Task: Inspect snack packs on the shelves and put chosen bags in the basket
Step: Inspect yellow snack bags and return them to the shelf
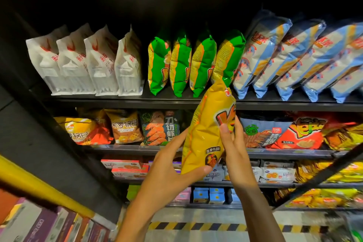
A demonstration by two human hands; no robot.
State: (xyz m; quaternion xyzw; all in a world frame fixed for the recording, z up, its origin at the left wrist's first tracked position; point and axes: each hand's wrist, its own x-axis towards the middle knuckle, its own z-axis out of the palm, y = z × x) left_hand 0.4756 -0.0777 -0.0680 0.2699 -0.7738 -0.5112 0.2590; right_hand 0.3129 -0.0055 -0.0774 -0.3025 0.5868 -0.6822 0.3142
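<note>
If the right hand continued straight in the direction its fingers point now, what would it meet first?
The right hand grips the yellow snack bag, fingers pointing up toward the shelves. Going straight on, it would probably meet the green snack bags on the upper shelf first, though depth is unclear.

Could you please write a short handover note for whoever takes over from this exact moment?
Hands: the left hand grips the lower part of the yellow snack bag; the right hand grips its right edge, thumb on the front.
Things: the bag is held upright in front of the shelves, off the top shelf, where the green bags stand. The basket is not in view.
Done: one bag picked up for inspection.
Left: finish checking it, put it in the basket if chosen, then inspect more packs.
</note>
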